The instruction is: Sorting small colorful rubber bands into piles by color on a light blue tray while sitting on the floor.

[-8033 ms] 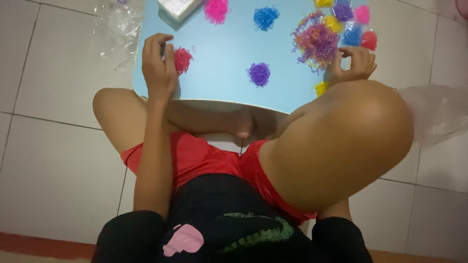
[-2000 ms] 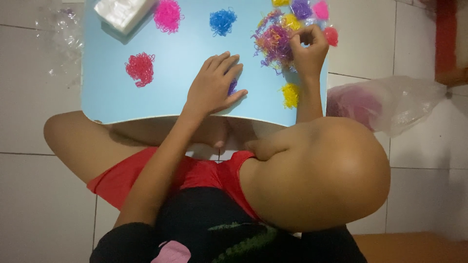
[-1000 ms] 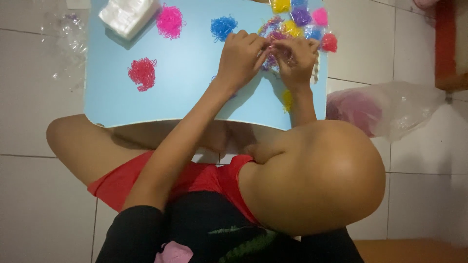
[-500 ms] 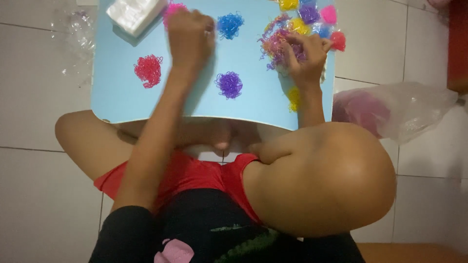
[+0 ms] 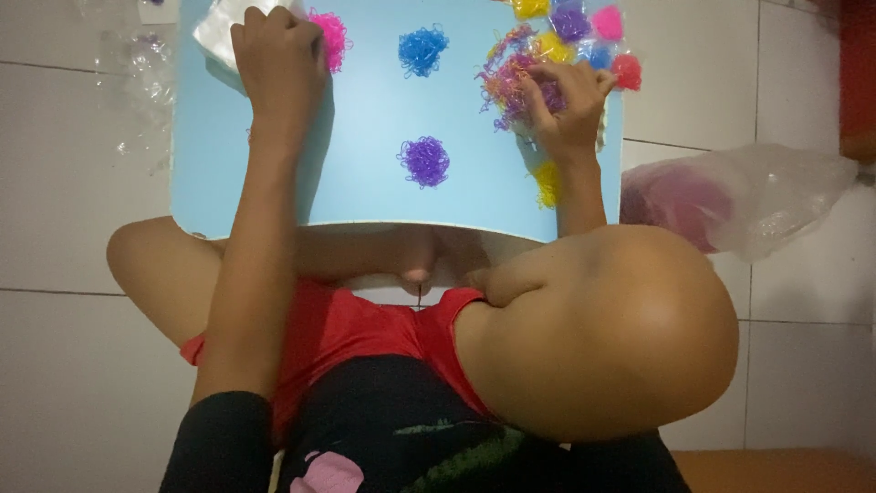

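Note:
My left hand (image 5: pixel 276 57) is curled into a fist at the far left of the light blue table (image 5: pixel 365 196). It rests between a pink pile of small rubber bands (image 5: pixel 332 36) and a white stack of packets (image 5: pixel 217 35); what lies under the fingers is hidden. My right hand (image 5: pixel 568 102) pinches into a tangled mixed-colour pile of bands (image 5: pixel 507 78). A blue pile (image 5: pixel 422 50), a purple pile (image 5: pixel 425 161) and a yellow pile (image 5: pixel 547 181) lie apart on the table. My left forearm covers the table's left part.
Small bagged bundles of bands in yellow, purple, pink, blue and red (image 5: pixel 626 69) sit at the table's far right corner. A translucent plastic bag (image 5: pixel 730 196) lies on the tiled floor to the right, crumpled clear plastic (image 5: pixel 137 59) to the left. My raised knee (image 5: pixel 620 329) blocks the near right.
My left hand has moved left from over the pink pile to its left edge, by the white stack, and my forearm now hides the red pile. My right hand stays in the mixed pile.

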